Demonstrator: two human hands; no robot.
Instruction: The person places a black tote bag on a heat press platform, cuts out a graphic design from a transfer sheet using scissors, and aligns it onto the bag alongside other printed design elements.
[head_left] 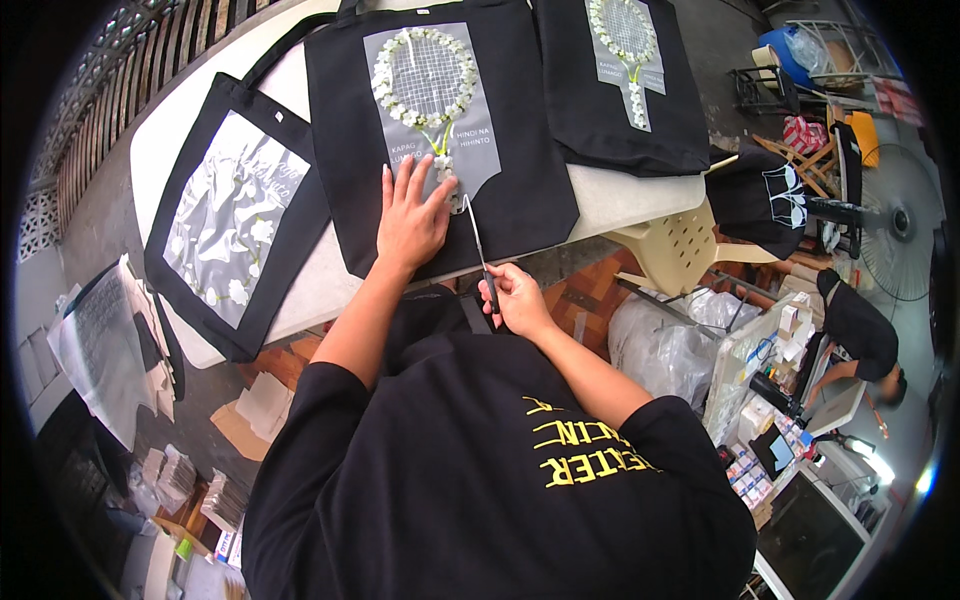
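Observation:
A black tote bag (530, 185) lies flat on the white table, bearing a grey print sheet (487, 95) with a racket shape made of white flowers. My left hand (412, 222) rests on the lower part of this print, fingers stretched out and partly covering it. In my right hand (518, 298), at the table's near edge, is a slim tool (478, 240) with a black handle and a thin metal shaft. Its pale, bent-looking tip touches or hovers just over the print beside my left fingers; I cannot tell which.
Another black tote (235, 225) with a wrinkled floral print lies left, and a third tote (590, 110) right, on the white table (640, 200). A beige plastic chair (670, 250) stands right of the table. Farther right are a fan (900, 225) and a bending person (862, 325).

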